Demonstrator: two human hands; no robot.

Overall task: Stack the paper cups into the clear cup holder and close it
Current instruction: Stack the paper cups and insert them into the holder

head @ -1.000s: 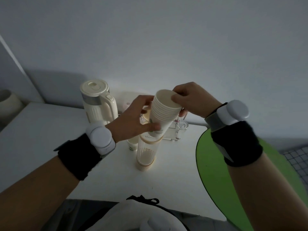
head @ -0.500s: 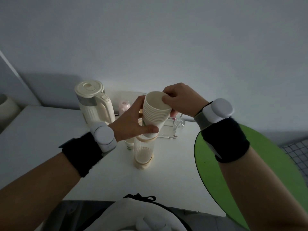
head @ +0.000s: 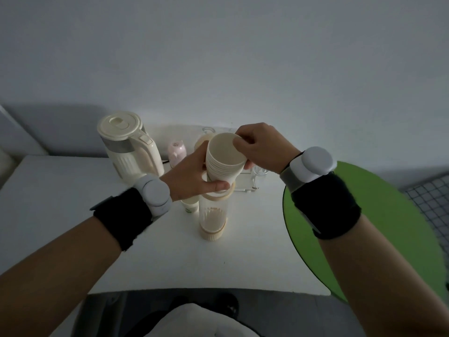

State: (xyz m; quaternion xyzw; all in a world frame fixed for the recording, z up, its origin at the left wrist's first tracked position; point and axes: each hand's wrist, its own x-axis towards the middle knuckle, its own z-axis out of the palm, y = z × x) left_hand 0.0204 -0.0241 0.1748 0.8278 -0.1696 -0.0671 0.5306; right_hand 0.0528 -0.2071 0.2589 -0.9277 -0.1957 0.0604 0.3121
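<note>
A stack of several cream paper cups (head: 224,161) is upright over the open top of the clear cup holder (head: 212,215), its lower end at the holder's cream rim. The holder stands on the white table (head: 73,215) on a ribbed cream base, with a few cups inside near the bottom. My left hand (head: 192,176) wraps the lower part of the stack, thumb in front. My right hand (head: 262,148) pinches the stack's top rim. A cream round piece (head: 201,141), perhaps the holder's lid, shows behind the stack, mostly hidden.
A cream electric kettle (head: 128,149) stands at the back left. A small pink bottle (head: 177,152) is beside it. A clear acrylic stand (head: 246,183) with glassware sits behind the holder. A small white cup (head: 189,206) is left of the holder. A green round surface (head: 388,227) lies right.
The stack has straightened from tilted to upright and come down onto the holder's mouth. Both hands kept their hold and moved with it.
</note>
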